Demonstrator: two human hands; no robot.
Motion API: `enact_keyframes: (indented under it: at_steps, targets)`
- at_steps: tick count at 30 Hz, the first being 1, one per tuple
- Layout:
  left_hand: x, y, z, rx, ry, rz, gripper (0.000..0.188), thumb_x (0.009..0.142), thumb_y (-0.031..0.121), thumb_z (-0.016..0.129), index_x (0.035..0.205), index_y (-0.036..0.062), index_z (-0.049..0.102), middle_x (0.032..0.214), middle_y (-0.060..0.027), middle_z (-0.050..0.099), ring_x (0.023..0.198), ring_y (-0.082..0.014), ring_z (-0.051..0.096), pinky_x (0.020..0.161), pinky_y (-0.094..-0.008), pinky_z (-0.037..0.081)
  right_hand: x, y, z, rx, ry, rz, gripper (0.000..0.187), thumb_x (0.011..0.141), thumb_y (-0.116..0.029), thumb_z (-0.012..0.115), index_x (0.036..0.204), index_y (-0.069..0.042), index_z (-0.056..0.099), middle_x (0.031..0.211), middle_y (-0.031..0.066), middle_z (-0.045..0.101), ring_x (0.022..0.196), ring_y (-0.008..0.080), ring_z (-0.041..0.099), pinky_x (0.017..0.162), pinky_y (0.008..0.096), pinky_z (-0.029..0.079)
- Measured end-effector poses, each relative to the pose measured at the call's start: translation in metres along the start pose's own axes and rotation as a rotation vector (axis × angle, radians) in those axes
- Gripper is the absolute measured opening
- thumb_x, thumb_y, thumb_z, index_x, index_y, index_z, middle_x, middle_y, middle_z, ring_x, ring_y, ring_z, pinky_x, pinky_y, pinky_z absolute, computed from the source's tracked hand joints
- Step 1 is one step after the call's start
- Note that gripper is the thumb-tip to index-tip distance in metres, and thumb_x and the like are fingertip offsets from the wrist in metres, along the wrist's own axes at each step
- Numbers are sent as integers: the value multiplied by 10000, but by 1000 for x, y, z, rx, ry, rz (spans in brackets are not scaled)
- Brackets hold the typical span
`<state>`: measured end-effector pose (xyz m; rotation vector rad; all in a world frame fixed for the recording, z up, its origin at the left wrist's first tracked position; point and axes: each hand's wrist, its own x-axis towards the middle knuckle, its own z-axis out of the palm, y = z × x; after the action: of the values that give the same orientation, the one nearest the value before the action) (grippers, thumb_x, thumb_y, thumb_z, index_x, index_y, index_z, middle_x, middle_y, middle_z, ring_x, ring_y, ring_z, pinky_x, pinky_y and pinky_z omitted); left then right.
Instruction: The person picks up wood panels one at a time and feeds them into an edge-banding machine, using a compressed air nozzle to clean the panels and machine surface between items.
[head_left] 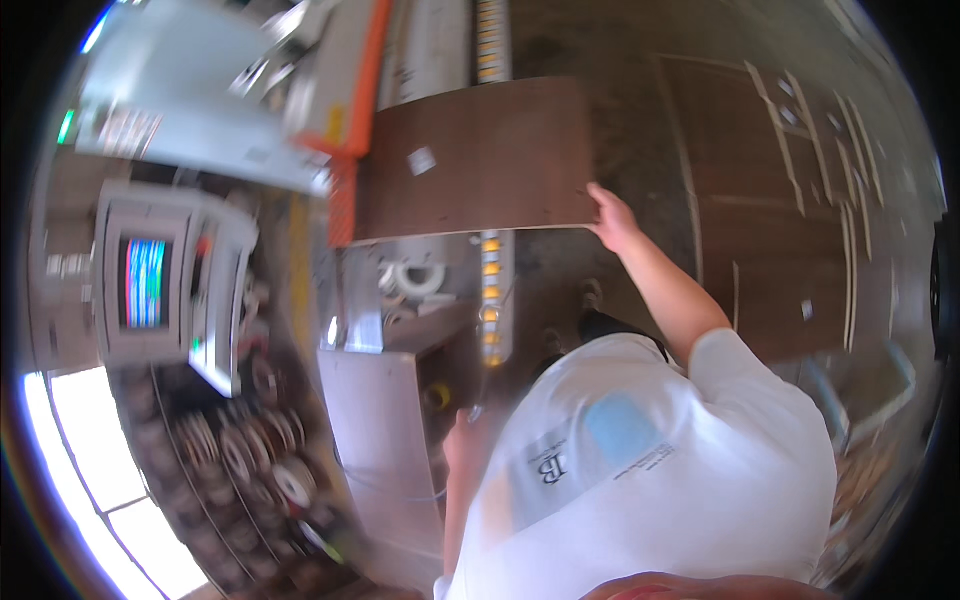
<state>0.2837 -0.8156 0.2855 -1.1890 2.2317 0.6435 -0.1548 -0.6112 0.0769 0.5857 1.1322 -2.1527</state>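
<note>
A brown wood-look panel with a small white label lies across the machine's roller track. My right hand grips its near right corner, thumb on the top face and fingers at the edge. Lower down, beside a wooden cabinet or stand, my left hand is closed around a small object whose tip shows blurred above the fingers. A thin pale hose curves past the stand close to that hand. The panel's left end reaches against the orange guard of the machine.
Yellow rollers run along the track under the panel. A control screen stands at the left, with several rolls of edging on racks below it. White rolls sit near the track. Stacked brown panels are on the right.
</note>
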Motion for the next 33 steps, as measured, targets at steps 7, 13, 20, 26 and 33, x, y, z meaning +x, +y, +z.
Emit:
enact_keyframes:
  at_steps: [7, 13, 20, 26, 33]
  targets:
    - [55, -12, 25, 456, -280, 548, 391, 993, 377, 484, 1259, 92, 500, 1075, -201, 684, 1075, -387, 647, 884, -463, 507, -129, 34, -146, -356, 390, -104, 205, 927, -241, 650, 1022, -63, 681, 939, 41, 685, 821, 149, 680, 706, 302, 561]
    - [63, 71, 51, 733, -462, 616, 455, 1015, 422, 466, 1251, 34, 444, 1118, -205, 704, 1048, -391, 681, 894, -469, 527, -316, 136, -330, -471, 803, -94, 198, 900, -224, 638, 914, -43, 720, 844, 86, 711, 725, 182, 688, 618, 341, 567]
    - [57, 98, 81, 723, -357, 962, 560, 980, 545, 438, 1261, 61, 407, 1073, -301, 689, 1006, -450, 678, 863, -551, 521, -478, 341, -392, -1534, 692, 197, 155, 817, -281, 694, 802, -138, 753, 822, 99, 742, 750, 248, 711, 697, 376, 568]
    - [37, 118, 116, 841, -458, 937, 495, 985, 474, 500, 1257, 60, 489, 1152, -240, 678, 1045, -429, 669, 896, -518, 515, -492, 413, -354, -846, 1099, 217, 341, 833, -430, 700, 904, -111, 795, 889, 118, 760, 793, 282, 719, 718, 385, 553]
    - [8, 127, 164, 791, -465, 1039, 488, 982, 479, 505, 1276, 90, 486, 1138, -251, 671, 1077, -435, 649, 913, -523, 504, -487, 317, -368, -550, 1053, 13, 437, 877, -471, 624, 906, -60, 769, 743, 120, 732, 686, 233, 699, 670, 403, 532]
